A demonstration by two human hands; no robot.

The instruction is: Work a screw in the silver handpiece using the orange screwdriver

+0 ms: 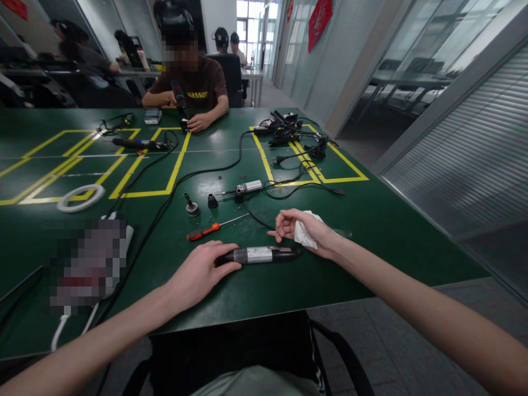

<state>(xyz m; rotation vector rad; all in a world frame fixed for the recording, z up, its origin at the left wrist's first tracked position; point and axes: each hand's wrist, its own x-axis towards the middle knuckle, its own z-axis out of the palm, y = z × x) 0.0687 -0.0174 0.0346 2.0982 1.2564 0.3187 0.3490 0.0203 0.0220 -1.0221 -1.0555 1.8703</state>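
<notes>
My left hand (200, 269) has its thumb and fingers around the left end of a black tube-shaped casing with a silver band (259, 254), which lies crosswise near the front edge of the table. Just beyond the casing's right end, my right hand (289, 224) is curled around a crumpled white tissue (306, 235). A screwdriver with a red and black handle (204, 231) lies beyond my left hand. Behind it are a silver cylindrical part (249, 187) with a wire, a small black cone-shaped part (212, 201), a round-based part (191, 206) and several tiny screws.
A phone-like device (88, 264) with white cables lies on the left, near a white ring (81, 198). Black cables cross the green table (363, 242). A tangle of cords and plugs (289, 129) sits at the far right. Opposite, a person (198, 82) handles a tool.
</notes>
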